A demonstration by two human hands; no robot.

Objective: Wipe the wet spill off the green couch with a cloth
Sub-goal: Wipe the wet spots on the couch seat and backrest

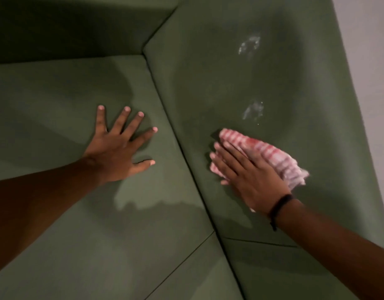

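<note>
The green couch fills the view. Two shiny wet patches sit on its right-hand cushion: a nearer spill patch and a farther spill patch. My right hand lies flat on a bunched red-and-white checked cloth, pressing it onto that cushion just below the nearer patch; the cloth does not touch the patch. A dark band circles my right wrist. My left hand rests palm down with fingers spread on the left cushion, holding nothing.
A seam runs diagonally between the two cushions, between my hands. The couch's dark back and corner rise at the top left. A pale wall borders the couch on the right.
</note>
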